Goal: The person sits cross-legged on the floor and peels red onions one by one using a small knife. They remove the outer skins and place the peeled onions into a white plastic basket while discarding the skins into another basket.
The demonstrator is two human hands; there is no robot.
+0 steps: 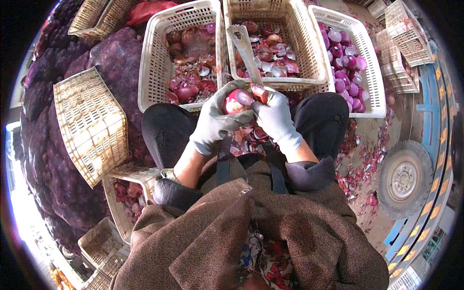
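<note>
My left hand [221, 116], in a grey-white work glove, holds a red onion [238, 101] in front of my lap. Beside it my gloved right hand [272, 110] grips the red handle of a knife [246, 50], whose broad, dirty blade points away from me over a crate. The right thumb is close to the onion; whether it touches is unclear. Past my hands stand a left plastic crate [145, 72] with onions and loose skins, a middle crate [315, 54] with onions and peelings, and a right crate [375, 83] holding shiny purple peeled onions.
Filled mesh sacks [119, 54] are piled at the left, with a tipped crate [90, 127] against them. Another crate [127, 232] of onions or skins stands behind my left elbow. Onion skins [362, 170] litter the floor at right, near a vehicle wheel [404, 179]. Stacked crates [406, 36] stand upper right.
</note>
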